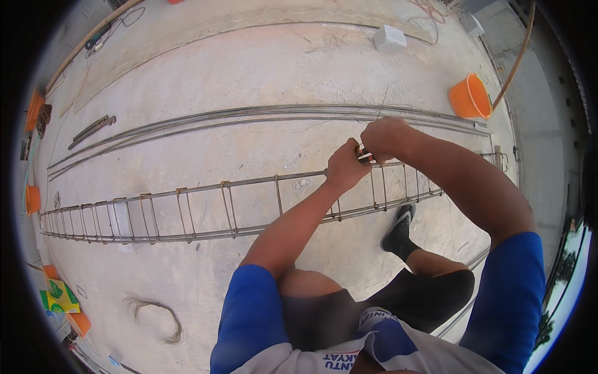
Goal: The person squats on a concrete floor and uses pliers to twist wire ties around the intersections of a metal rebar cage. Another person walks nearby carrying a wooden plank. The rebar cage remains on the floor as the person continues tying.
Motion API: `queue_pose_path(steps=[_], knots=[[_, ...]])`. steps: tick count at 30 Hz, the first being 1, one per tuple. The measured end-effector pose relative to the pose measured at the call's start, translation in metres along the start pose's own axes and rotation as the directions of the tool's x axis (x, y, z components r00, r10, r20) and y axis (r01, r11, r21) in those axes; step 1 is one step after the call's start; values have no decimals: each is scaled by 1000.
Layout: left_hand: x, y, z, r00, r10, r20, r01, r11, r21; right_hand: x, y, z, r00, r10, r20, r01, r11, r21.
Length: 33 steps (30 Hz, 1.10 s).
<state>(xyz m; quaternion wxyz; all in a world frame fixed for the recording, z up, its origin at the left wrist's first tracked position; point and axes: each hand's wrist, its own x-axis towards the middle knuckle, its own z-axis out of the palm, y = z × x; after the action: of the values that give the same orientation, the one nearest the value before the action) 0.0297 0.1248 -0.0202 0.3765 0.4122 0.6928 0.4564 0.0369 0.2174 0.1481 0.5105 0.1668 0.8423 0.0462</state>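
Observation:
Both my hands are closed and close together over the top bar of a long rebar cage (pixel 255 182). Between them shows a small part of a hand tool with red-and-black handles (pixel 367 157); its head is hidden, so I cannot tell its exact kind. My left hand (pixel 346 166) wraps round one side of this tool, just above the bar. Slightly higher and to the right, my right hand (pixel 387 138) grips its other side, fingers mostly hidden. A thin wire sticks up beyond the right hand. Rusty stirrups (pixel 227 206) link the cage's long bars.
Loose steel rods (pixel 249 112) lie beyond the cage. An orange bucket (pixel 471 96) stands at the far right, a white block (pixel 390 38) farther back. A coil of tie wire (pixel 177 324) lies at the near left. My sandalled foot (pixel 398 229) is beside the cage.

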Motion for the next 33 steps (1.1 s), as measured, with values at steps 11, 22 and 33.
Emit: queue_pose_path(steps=[11, 22, 33], knots=[[19, -7, -31, 962, 98, 255, -29, 965, -262, 4, -15, 30, 891, -110, -441, -132, 866, -483], [17, -10, 6, 991, 120, 53, -123, 991, 55, 15, -13, 9, 997, 74, 20, -68, 972, -225], [18, -4, -26, 977, 186, 109, -153, 954, -259, 7, -2, 34, 874, -138, -466, -110, 878, -466]])
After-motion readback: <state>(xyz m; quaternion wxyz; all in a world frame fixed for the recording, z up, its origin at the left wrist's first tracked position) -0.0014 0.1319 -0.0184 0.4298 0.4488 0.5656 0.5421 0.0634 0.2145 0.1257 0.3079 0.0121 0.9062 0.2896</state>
